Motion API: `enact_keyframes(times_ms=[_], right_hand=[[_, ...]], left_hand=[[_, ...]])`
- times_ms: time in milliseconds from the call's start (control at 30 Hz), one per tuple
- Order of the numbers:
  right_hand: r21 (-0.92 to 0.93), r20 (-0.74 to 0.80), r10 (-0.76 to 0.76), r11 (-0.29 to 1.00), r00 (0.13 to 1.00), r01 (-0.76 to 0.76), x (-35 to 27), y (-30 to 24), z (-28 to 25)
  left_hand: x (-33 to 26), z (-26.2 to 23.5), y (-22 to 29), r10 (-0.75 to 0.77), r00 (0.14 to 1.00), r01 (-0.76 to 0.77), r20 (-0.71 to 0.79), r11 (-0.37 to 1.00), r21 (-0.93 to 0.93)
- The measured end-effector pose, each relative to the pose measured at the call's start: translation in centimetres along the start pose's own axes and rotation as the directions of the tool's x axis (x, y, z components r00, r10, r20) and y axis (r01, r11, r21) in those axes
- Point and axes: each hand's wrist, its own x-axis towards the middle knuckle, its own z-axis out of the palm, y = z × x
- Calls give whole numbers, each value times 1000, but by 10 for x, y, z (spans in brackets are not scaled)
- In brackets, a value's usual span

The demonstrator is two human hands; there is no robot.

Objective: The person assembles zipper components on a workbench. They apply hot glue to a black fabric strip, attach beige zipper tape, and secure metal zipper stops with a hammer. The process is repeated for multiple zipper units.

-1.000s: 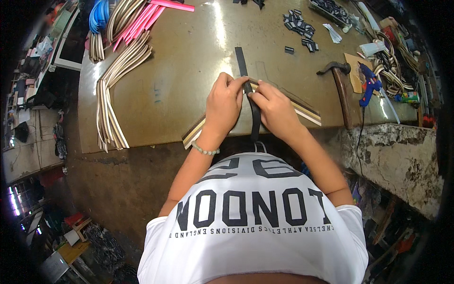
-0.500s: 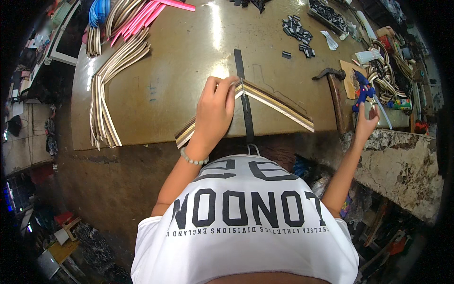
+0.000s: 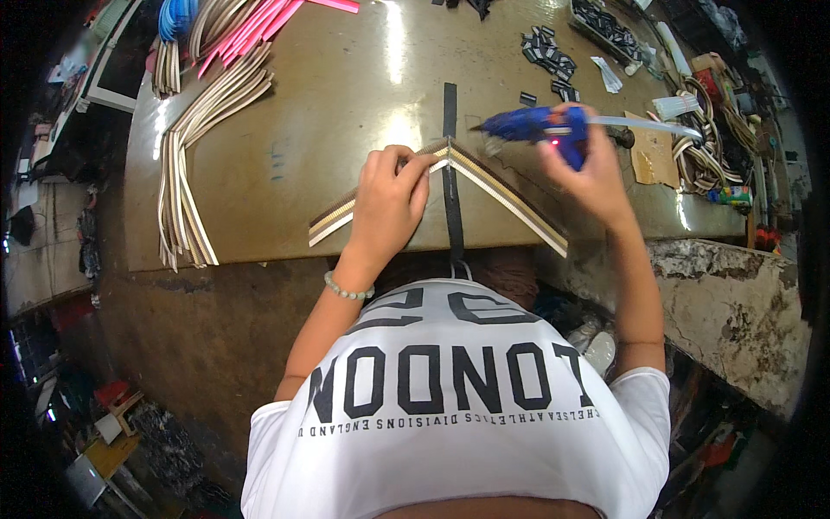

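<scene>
A striped strip [image 3: 510, 196] in brown, tan and white lies on the table, bent to a peak over a black band [image 3: 453, 212]. My left hand [image 3: 386, 195] is closed on it just left of the peak, thumb and index finger pinching the strip. My right hand [image 3: 596, 164] grips a blue glue gun [image 3: 527, 125], held above the table to the right of the peak. Its nozzle points left toward the strip, and a long pale glue stick [image 3: 648, 124] sticks out of its back. A small red light glows on the gun.
Bundled striped strips [image 3: 177, 190] lie at the table's left, with pink strips [image 3: 259, 30] and a blue bundle [image 3: 178, 19] behind. Small black pieces [image 3: 546, 54] lie at the far right, near a filled tray [image 3: 605, 35]. Cardboard [image 3: 654, 151] and coiled strips [image 3: 702, 160] occupy the right side.
My right hand has lifted the glue gun from the table's right side and brought it left, near the strip's peak. My left hand stays on the strip, its fingers slightly lower.
</scene>
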Motion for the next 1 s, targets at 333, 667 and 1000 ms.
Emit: enact_keyframes(times_ms=[333,667,1000], right_hand=[[-123,94,27,992,995,-16,12,15,24],[-137,188,21,991,982,5,-12,4,22],[42,325,52,997,944,-69,-34,-9,5]], left_hand=[[0,0,-1,-10,1000,10,-16,1000,-15],[-2,2,-1,-15,1000,15,-24,1000,-10],[-3,1,0,-29,999,28,17,1000,10]])
